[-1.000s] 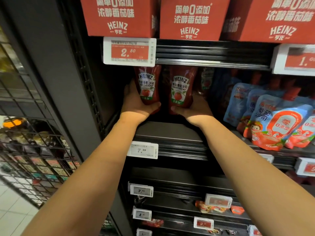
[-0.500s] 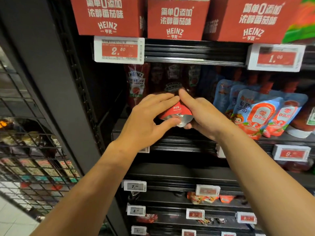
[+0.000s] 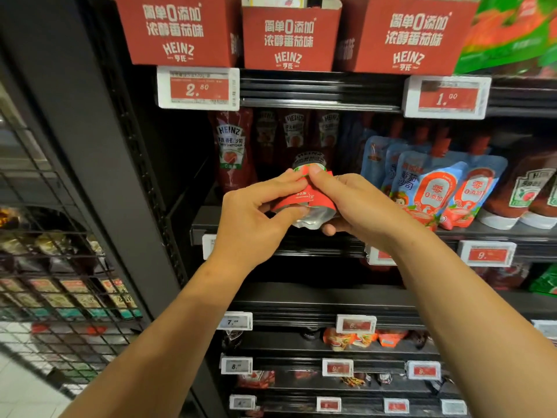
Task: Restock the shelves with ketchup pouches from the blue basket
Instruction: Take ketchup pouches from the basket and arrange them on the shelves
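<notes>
Red and silver, a ketchup pouch (image 3: 304, 203) sits at the centre of the frame, tilted with its foil bottom toward the camera, pinched from both sides. Left hand (image 3: 253, 215) and right hand (image 3: 355, 203) meet around it, fingers curled on its edges. Behind it, upright Heinz pouches (image 3: 232, 146) stand on the black shelf (image 3: 205, 224); blue pouches (image 3: 422, 182) lean at right.

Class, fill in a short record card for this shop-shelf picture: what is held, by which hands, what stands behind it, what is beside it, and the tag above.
Held item: red ketchup pouch, silver base toward camera
Left hand: grip on the pouch's left side
Right hand: grip on its right side
Behind: upright Heinz pouches
Beside, to the right: blue pouches
Tag above: price tag reading 2.80
</notes>
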A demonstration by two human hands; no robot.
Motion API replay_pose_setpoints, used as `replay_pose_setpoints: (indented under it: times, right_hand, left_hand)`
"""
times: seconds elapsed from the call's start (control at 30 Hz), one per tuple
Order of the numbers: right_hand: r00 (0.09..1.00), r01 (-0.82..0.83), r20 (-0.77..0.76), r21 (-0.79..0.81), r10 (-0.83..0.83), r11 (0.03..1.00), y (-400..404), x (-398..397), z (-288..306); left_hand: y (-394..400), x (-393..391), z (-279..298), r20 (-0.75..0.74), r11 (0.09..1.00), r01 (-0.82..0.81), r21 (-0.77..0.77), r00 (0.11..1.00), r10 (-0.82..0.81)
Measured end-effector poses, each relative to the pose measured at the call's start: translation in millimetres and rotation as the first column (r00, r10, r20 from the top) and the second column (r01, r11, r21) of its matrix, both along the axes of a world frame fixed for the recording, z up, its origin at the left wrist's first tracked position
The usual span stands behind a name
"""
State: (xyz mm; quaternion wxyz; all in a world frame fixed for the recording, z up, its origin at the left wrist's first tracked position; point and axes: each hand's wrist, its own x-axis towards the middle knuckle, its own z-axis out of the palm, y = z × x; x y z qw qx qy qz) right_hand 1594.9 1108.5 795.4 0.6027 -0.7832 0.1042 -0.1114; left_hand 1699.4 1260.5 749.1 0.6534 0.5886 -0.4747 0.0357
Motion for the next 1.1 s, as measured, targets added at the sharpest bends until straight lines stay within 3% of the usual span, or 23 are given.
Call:
replay_pose_setpoints:
  times: [0.07, 0.1, 0.17, 0.23, 0.4, 0.53, 0.6, 0.63, 0.67, 0.7, 0.73, 0.8, 0.87, 0.9, 1.0, 1.1]
  right_hand:
    - [0.965, 0.256, 0.038, -0.340, -0.259, 0.905, -0.9, -9.9, 4.0]
    - [0.928, 0.373, 0.188, -0.465, -0.323, 0.803, -0.9, -16.4, 4.0]
    - [0.889, 0.407, 0.442, -0.638, -0.122, 0.653, 3.6, -25.0, 0.6]
    - [0.887, 0.352, 0.454, -0.783, 0.085, 0.513, 7.8, -25.6, -4.2]
    - [0.854, 0.428, 0.502, -0.827, 0.135, 0.365, 0.5, -20.8, -13.7]
    - [0.769, 0.564, 0.640, -0.685, 0.010, 0.460, 6.6, -20.4, -28.6]
    - [0.778, 0.535, 0.623, -0.589, -0.081, 0.605, 10.7, -16.1, -33.1]
    - [0.790, 0.503, 0.582, -0.437, -0.192, 0.746, 11.0, -14.1, -31.5]
    - [0.812, 0.456, 0.482, -0.173, -0.329, 0.873, 11.1, -11.6, -27.6]
    - [0.853, 0.398, 0.309, 0.133, -0.420, 0.908, 9.1, -9.3, -24.1]
    - [0.905, 0.351, 0.111, 0.353, -0.411, 0.867, 6.1, -7.2, -21.8]
    - [0.981, 0.196, -0.110, 0.561, -0.162, 0.804, 4.1, -2.2, -17.8]
    - [0.999, 0.011, -0.043, 0.710, 0.028, 0.704, 8.3, 5.4, -14.4]
    - [1.000, -0.026, 0.013, 0.741, 0.024, 0.671, 9.6, 9.6, -10.8]
    - [0.993, 0.070, 0.024, 0.647, -0.112, 0.760, 3.8, 21.2, -1.3]
    - [0.942, 0.293, 0.002, 0.480, -0.335, 0.827, -8.1, 29.5, 1.0]
  left_hand:
    - [3.5, -1.0, 1.7, -0.036, 0.999, -0.020, -0.032, 0.999, 0.018]
    - [4.8, -0.3, 2.4, -0.047, 0.998, -0.037, -0.042, 0.998, 0.035]
    - [6.3, 0.7, 2.8, -0.034, 0.998, -0.059, -0.035, 0.998, 0.058]
    - [6.0, -3.3, 1.4, -0.010, 0.999, -0.051, -0.007, 0.999, 0.051]
    - [8.5, -5.4, 1.9, -0.020, 0.998, -0.041, 0.041, 0.999, 0.042]
    - [6.9, -4.3, 4.5, -0.033, 0.998, -0.064, 0.007, 0.997, 0.064]
    - [5.0, -3.6, 1.0, -0.045, 0.993, -0.117, -0.032, 0.992, 0.115]
    - [5.4, -2.5, -1.0, -0.063, 0.987, -0.147, -0.065, 0.988, 0.143]
    - [6.6, -1.1, -2.1, -0.090, 0.979, -0.175, -0.102, 0.982, 0.166]
    - [8.1, 0.0, -2.7, -0.100, 0.970, -0.197, -0.139, 0.978, 0.184]
    - [9.0, 0.0, -2.7, -0.081, 0.962, -0.209, -0.174, 0.977, 0.197]
    - [6.8, -5.7, -1.9, 0.020, 0.959, -0.184, -0.217, 0.981, 0.193]
    - [0.5, -11.8, -0.3, 0.135, 0.968, -0.129, -0.217, 0.978, 0.161]
    - [-2.0, -11.9, 1.1, 0.197, 0.975, -0.106, -0.197, 0.969, 0.146]
    - [0.6, 0.4, 5.6, 0.400, 0.996, -0.083, -0.042, 0.912, 0.093]
    - [10.5, 23.8, 8.7, 0.346, 0.971, -0.201, 0.129, 0.927, 0.146]
